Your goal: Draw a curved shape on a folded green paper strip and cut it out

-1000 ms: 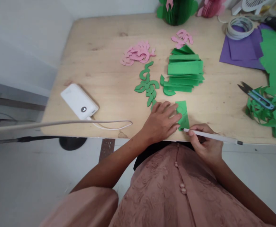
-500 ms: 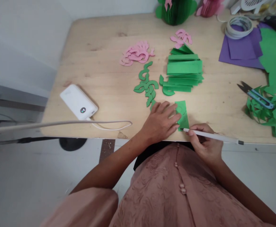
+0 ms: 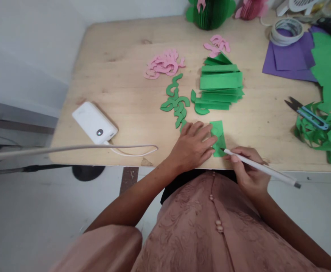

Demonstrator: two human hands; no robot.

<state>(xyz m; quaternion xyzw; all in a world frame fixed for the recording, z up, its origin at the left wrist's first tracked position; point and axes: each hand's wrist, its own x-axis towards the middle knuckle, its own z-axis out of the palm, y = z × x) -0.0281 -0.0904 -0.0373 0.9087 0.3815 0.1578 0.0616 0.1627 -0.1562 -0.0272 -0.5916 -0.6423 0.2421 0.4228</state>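
Observation:
A small green paper strip (image 3: 218,140) lies near the table's front edge, with a faint curved outline on it. My left hand (image 3: 193,146) rests flat with fingers spread, its fingertips on the strip's left side. Between the fingers of my right hand (image 3: 250,168) is a white pen (image 3: 263,168), its dark tip at the strip's lower right part. Green curved cut-outs (image 3: 178,104) sit just beyond my left hand. Folded green strips (image 3: 221,81) are stacked further back, with another green cut-out (image 3: 201,109) beside them.
Pink cut-outs (image 3: 167,64) lie further back. A white power bank (image 3: 94,122) with a cable is at left. On the right are small blue scissors (image 3: 310,115) on green scraps (image 3: 310,136), purple paper (image 3: 290,58) and tape rolls (image 3: 286,34). A green honeycomb ornament (image 3: 210,13) stands behind.
The pen tip has moved slightly up and right along the strip, and the pen's rear end has swung down and right with my right hand. My left hand has stayed in place.

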